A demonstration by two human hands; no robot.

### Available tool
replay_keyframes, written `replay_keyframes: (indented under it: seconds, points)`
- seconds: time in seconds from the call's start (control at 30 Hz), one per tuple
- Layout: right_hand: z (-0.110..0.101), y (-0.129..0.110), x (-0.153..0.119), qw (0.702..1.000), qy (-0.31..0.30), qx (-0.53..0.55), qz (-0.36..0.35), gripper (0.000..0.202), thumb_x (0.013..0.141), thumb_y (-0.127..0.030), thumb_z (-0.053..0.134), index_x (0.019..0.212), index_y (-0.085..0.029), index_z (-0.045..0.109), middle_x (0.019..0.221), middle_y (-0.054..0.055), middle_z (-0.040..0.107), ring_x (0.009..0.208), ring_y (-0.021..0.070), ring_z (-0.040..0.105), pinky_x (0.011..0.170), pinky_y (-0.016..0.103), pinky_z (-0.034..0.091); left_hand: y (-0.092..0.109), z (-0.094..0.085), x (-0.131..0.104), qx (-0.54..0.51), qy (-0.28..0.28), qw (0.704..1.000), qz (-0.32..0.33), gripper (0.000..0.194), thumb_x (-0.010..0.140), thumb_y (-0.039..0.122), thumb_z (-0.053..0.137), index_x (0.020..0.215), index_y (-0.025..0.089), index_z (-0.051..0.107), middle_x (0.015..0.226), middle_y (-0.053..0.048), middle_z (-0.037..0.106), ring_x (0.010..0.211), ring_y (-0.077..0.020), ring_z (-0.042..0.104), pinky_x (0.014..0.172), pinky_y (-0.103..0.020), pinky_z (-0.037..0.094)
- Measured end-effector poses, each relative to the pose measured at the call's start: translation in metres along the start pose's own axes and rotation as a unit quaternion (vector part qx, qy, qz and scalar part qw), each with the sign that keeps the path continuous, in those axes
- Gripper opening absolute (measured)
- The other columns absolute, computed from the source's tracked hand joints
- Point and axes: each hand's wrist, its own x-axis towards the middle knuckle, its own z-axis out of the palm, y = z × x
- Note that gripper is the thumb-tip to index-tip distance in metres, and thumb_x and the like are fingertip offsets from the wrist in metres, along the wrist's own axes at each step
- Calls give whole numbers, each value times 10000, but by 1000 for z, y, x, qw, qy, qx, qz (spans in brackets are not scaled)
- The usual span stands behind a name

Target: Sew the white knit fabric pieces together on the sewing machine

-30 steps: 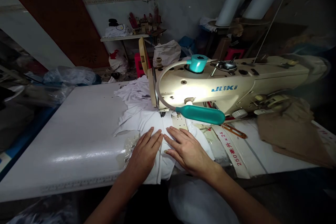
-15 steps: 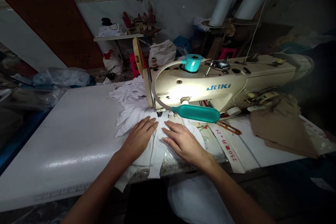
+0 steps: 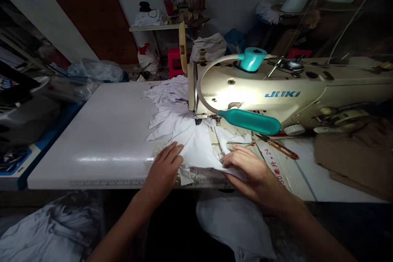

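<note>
White cloth [image 3: 196,143] lies gathered and wrinkled under the presser foot [image 3: 198,121] of a cream sewing machine [image 3: 251,94]. Its front part is spread between my hands. My left hand [image 3: 164,170] rests at the cloth's left front edge, fingers extended and close together, the thumb mostly hidden. On the other side, my right hand [image 3: 251,172] pinches the cloth's right front corner between thumb and bent fingers, near the table's front edge. A teal lamp [image 3: 253,122] on a bent neck hangs before the machine arm and lights it.
Orange thread snips [image 3: 281,147] lie right of the needle area, near a printed cardboard strip [image 3: 272,161]. Folded brown fabric [image 3: 353,155] sits at the far right. The white tabletop [image 3: 107,127] extends left. Pale cloth [image 3: 233,221] hangs below the table edge.
My right hand has moved right and now grips the cloth's corner, pulling the front part wider. My left hand has slid slightly away from the needle. The view has shifted.
</note>
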Motion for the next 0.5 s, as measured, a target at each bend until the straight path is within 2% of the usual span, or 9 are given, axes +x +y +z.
replay_keyframes:
  seconds: [0.07, 0.13, 0.2, 0.27, 0.3, 0.37, 0.43, 0.5]
  points:
    - [-1, -15, 10, 998, -43, -30, -19, 141, 937, -130, 597, 1012, -237, 650, 909, 34, 674, 905, 217, 649, 1014, 440, 494, -17, -8, -3, 23, -9, 1000, 13, 391, 830, -106, 421, 964, 160, 674, 1515, -135, 585, 1495, -336, 452, 1138, -528, 513]
    - [7, -31, 18, 991, -106, -74, -25, 89, 913, -151, 660, 935, -235, 683, 875, 33, 648, 847, 216, 619, 828, 381, 514, -36, -19, -3, 50, -7, 999, 18, 377, 837, -106, 427, 939, 156, 678, 1509, -150, 587, 1497, -356, 446, 1135, -551, 504]
    - [25, -43, 24, 981, -164, -102, -29, 72, 901, -253, 761, 892, -222, 697, 908, 40, 653, 825, 215, 617, 755, 364, 502, -52, -30, 0, 69, 5, 997, 19, 362, 839, -103, 434, 902, 152, 683, 1492, -167, 598, 1491, -379, 450, 1133, -575, 495]
    - [43, -51, 27, 979, -180, -94, -33, 241, 886, -427, 811, 889, -209, 709, 937, 47, 663, 845, 222, 631, 761, 370, 510, -58, -37, 5, 71, 24, 997, 23, 359, 839, -97, 434, 873, 152, 690, 1455, -170, 626, 1476, -386, 469, 1128, -581, 496]
    - [51, -52, 28, 982, -170, -79, -30, 296, 895, -491, 793, 891, -205, 716, 942, 50, 668, 856, 222, 637, 759, 364, 513, -56, -39, 8, 61, 34, 997, 28, 368, 838, -94, 429, 881, 154, 698, 1432, -163, 644, 1467, -374, 483, 1127, -569, 501]
    - [59, -49, 30, 992, -120, -43, -11, 302, 969, -490, 706, 896, -197, 721, 949, 56, 677, 865, 205, 643, 755, 338, 518, -41, -36, 12, 22, 56, 997, 52, 402, 849, -83, 416, 963, 161, 715, 1393, -138, 673, 1436, -321, 524, 1118, -510, 521]
    - [58, -39, 33, 998, -58, -20, 12, 251, 1047, -377, 600, 931, -188, 719, 1012, 74, 691, 910, 191, 645, 794, 316, 526, -17, -27, 13, -21, 63, 994, 84, 411, 891, -47, 428, 1113, 164, 703, 1370, -121, 682, 1375, -269, 572, 1092, -448, 543]
    - [50, -25, 34, 999, -21, -36, 23, 219, 1073, -284, 531, 997, -190, 714, 1087, 95, 693, 996, 207, 633, 867, 335, 524, 10, -15, 11, -42, 44, 993, 102, 344, 949, 27, 476, 1205, 154, 668, 1294, -125, 700, 1248, -259, 632, 1012, -419, 578]
